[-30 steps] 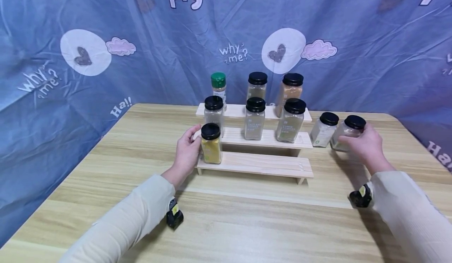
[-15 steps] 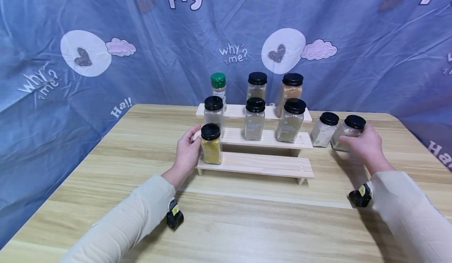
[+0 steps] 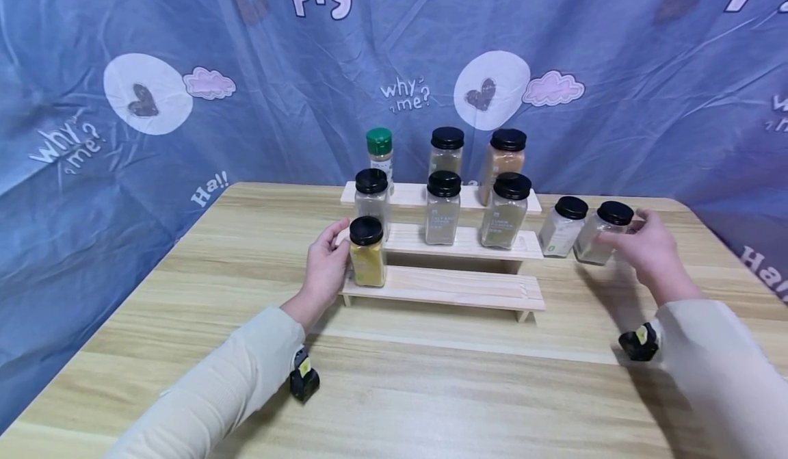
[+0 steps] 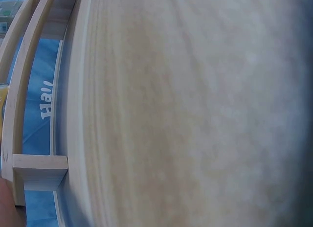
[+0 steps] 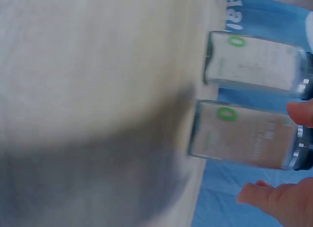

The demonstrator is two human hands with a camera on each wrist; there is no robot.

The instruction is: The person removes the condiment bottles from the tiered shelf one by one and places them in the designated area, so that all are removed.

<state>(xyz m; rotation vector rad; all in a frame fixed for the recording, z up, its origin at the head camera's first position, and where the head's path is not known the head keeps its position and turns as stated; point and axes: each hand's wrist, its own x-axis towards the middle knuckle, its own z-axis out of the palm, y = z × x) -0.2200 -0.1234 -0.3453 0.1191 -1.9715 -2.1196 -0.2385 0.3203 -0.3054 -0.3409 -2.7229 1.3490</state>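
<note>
In the head view my left hand [image 3: 324, 262] lies at the left end of the tiered wooden rack [image 3: 455, 291], beside a jar of yellow spice [image 3: 367, 262] on the lowest shelf. Its fingertips are partly hidden; only a bit of skin shows in the left wrist view. On the table right of the rack, my right hand [image 3: 648, 247] is spread around a black-lidded glass spice jar [image 3: 598, 240]. The right wrist view puts the thumb [image 5: 302, 113] at that jar's lid, the other fingers apart from it. A jar of white contents [image 3: 562, 233] stands close by.
Three black-lidded jars, including one in the middle [image 3: 442, 216], stand on the middle shelf. The top shelf bears a green-capped bottle [image 3: 379, 151] and two black-lidded jars. Behind the wooden table [image 3: 418, 384] hangs a blue printed cloth [image 3: 295, 103].
My right hand has eased to the right and its fingers have come away from the jar, which stays beside the white one. The left hand holds still.
</note>
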